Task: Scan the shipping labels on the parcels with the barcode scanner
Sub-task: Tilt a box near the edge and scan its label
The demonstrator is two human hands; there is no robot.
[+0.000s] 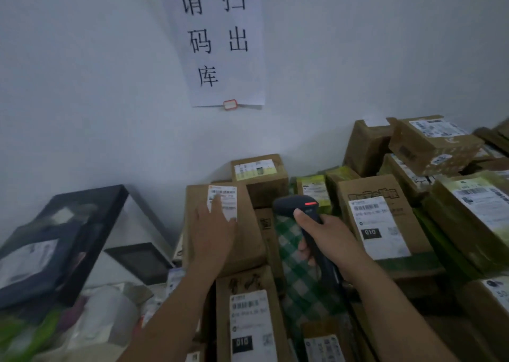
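Note:
A long brown cardboard parcel (249,240) lies in the middle with a white shipping label (227,196) at its far end. My left hand (213,231) rests flat on this parcel, fingers straight, fingertips touching the label's lower part. My right hand (327,237) grips the handle of a black barcode scanner (298,204), whose head with a red strip sits just right of the parcel at label height. Another labelled parcel (382,224) lies to the right of the scanner, and one more (248,317) lies near me.
Several more brown boxes (435,144) are stacked at the right and back against a white wall with a paper sign (217,42). A green checked cloth (297,268) shows between parcels. Dark flat boxes (63,237) and soft bags (99,320) lie at the left.

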